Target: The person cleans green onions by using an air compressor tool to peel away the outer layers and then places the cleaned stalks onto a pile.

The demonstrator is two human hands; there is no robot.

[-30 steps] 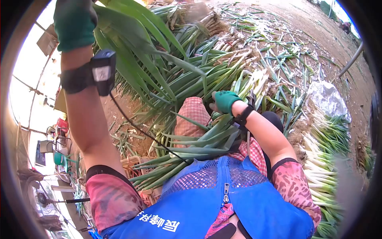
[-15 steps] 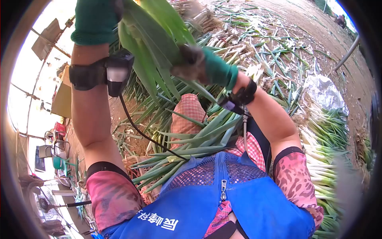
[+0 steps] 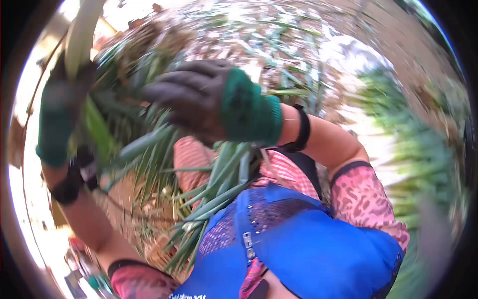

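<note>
At the left, my left hand (image 3: 67, 107), in a green glove with a dark palm, is closed around a green onion (image 3: 82, 35). Its pale stalk sticks up above the fist, and a broad green leaf (image 3: 97, 127) hangs below it. My right hand (image 3: 206, 99), gloved alike, is in the middle with its fingers stretched toward the left, blurred and loosely spread. I see nothing gripped in it. Under it, loose green onions (image 3: 219, 179) lie across my lap, beside my checked trouser leg (image 3: 191, 162).
Trimmed leaves and scraps (image 3: 294, 45) litter the ground ahead. A long row of green onions (image 3: 408, 144) lies at the right, by a shiny silvery sheet (image 3: 351, 55). More leafy onions (image 3: 154, 179) are piled at the left centre. A cable trails from my left wrist.
My left hand has moved left and down with the green onion. The right hand has come off the leaves, shifted left, and its fingers have straightened. The view has turned and blurred.
</note>
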